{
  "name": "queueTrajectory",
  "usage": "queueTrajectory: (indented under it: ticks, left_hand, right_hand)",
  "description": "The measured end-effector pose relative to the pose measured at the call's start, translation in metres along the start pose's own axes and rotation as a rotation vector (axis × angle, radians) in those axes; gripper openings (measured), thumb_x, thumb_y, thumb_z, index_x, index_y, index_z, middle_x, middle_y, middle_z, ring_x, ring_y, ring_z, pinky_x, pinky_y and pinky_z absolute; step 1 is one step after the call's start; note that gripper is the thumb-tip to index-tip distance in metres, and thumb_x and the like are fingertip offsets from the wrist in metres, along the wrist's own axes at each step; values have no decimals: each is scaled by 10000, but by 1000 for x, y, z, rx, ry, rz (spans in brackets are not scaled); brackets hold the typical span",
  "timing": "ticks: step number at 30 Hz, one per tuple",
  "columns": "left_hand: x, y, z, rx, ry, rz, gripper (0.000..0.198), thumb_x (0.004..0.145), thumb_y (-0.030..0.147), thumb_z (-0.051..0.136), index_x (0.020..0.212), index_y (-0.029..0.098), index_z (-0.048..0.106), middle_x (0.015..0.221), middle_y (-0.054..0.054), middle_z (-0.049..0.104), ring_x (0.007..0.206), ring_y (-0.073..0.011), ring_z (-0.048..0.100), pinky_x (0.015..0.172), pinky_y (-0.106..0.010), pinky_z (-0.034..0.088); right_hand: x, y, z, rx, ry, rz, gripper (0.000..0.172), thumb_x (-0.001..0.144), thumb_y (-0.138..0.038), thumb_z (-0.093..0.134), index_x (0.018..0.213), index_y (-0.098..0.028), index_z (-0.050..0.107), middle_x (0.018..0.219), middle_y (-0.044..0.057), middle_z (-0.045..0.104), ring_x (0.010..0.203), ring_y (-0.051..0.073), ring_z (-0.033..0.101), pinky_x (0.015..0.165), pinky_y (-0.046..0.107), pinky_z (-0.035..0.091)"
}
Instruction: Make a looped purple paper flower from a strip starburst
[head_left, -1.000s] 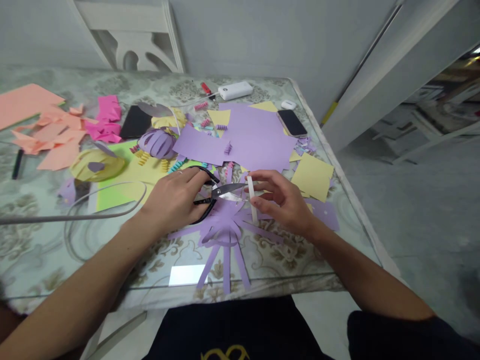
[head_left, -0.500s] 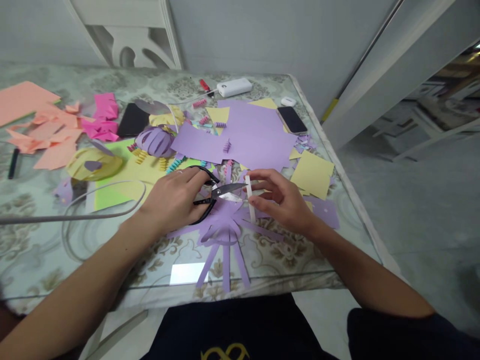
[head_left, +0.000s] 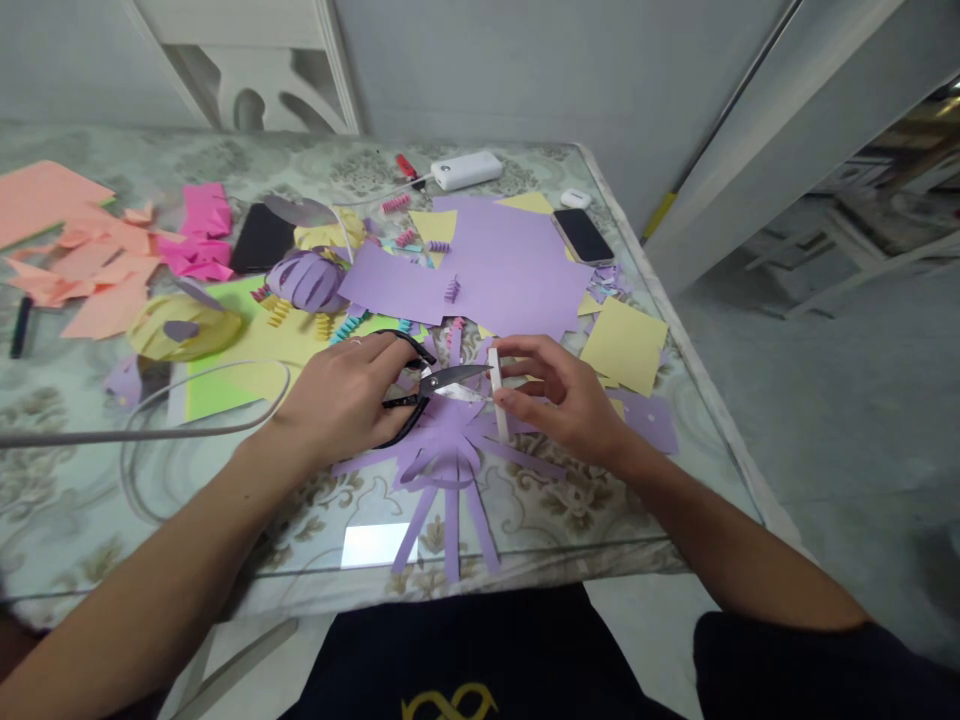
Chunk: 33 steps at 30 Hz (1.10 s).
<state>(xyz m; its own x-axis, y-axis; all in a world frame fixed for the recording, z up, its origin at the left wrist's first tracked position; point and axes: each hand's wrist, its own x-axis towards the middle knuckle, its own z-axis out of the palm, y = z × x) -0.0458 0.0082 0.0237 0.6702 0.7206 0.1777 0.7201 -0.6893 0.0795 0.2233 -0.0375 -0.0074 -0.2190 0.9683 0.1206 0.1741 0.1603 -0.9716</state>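
My left hand (head_left: 352,395) is closed round the black handles of a pair of scissors (head_left: 450,380). The blades are parted and point right, with their tips at a narrow white strip (head_left: 498,397). My right hand (head_left: 566,405) pinches this strip between thumb and fingers, holding it nearly upright. What the strip is made of, foam tape or paper, I cannot tell. Beneath both hands lies a purple paper shape (head_left: 450,455) with long strips fanning out from a looped middle. The scissors cover part of it.
Purple sheets (head_left: 517,265), a yellow sheet (head_left: 625,345) and paper curls lie beyond my hands. A phone (head_left: 583,237), a white power bank (head_left: 466,171) and an earbud case (head_left: 575,199) are at the back. Paper balls (head_left: 307,280) and a looping cable (head_left: 202,433) are on the left.
The view has shifted very slightly. Both hands keep their places, with the scissor tips still at the white strip.
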Motion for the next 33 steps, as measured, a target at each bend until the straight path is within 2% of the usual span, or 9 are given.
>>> queueTrajectory:
  ticks: [7, 14, 22, 33]
  left_hand:
    - [1, 0, -1, -8, -31, -38, 275, 858, 335, 529, 1047, 174, 648, 965, -104, 704, 800, -245, 657, 699, -348, 504]
    - [0, -1, -1, -31, -2, 6, 281, 870, 331, 504, 1032, 153, 651, 949, -114, 701, 778, -256, 651, 678, -362, 485]
    - [-1, 0, 0, -23, 8, 25, 255, 875, 313, 521, 1038, 162, 644, 952, -101, 701, 773, -247, 653, 672, -349, 464]
    - [-1, -4, 4, 28, -8, -109, 247, 901, 347, 523, 1045, 178, 629, 954, -70, 692, 759, -244, 653, 643, -341, 431]
  right_hand:
    - [0, 1, 0, 11, 2, -13, 477, 857, -443, 808, 1274, -283, 639, 1265, 68, 702, 1139, 264, 711, 845, 387, 674]
    - [0, -2, 0, -42, 9, -32, 473, 871, -429, 791, 1295, -298, 627, 1340, 64, 669, 1168, 268, 702, 848, 379, 671]
    - [0, -6, -1, -157, -10, -112, 348, 969, -369, 666, 1313, -321, 635, 1344, 51, 665, 1116, 229, 695, 840, 365, 664]
    - [1, -3, -1, -183, -29, -162, 267, 1024, -323, 581, 1285, -298, 638, 1435, 85, 598, 1174, 219, 683, 838, 323, 646]
